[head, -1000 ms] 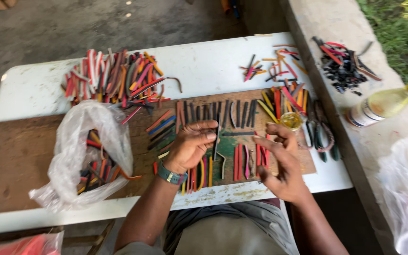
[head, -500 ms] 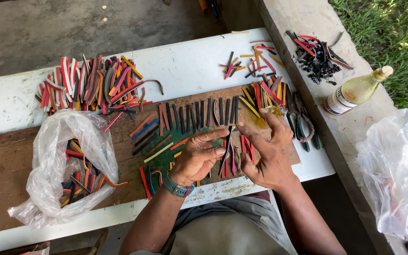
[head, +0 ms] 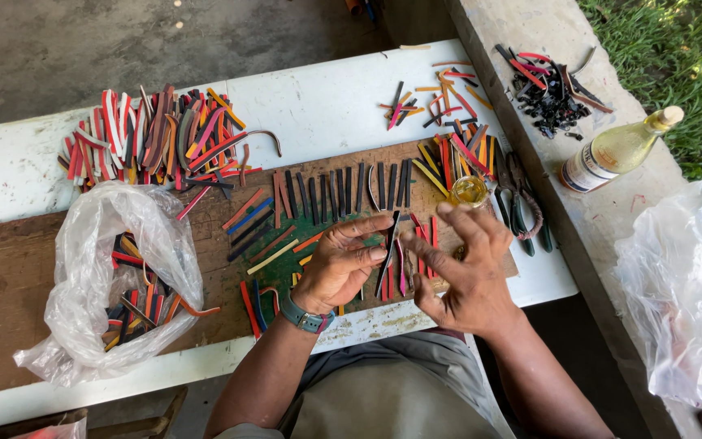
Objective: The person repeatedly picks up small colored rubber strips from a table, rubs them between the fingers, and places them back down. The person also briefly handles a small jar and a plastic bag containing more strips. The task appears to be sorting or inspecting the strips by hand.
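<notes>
The left hand [head: 339,264] pinches 1 dark strip [head: 387,254] at its fingertips, long axis pointing away; the right hand [head: 465,272], fingers spread and holding nothing, hovers just beside it.

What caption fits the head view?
Two hands, left hand and right hand, hold a dark strip over a wooden board.

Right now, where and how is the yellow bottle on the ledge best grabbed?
Probably around the bottle's wide body, coming from above: it lies on its side on the concrete ledge, slim capped neck pointing toward the grass, with clear space around it.
</notes>
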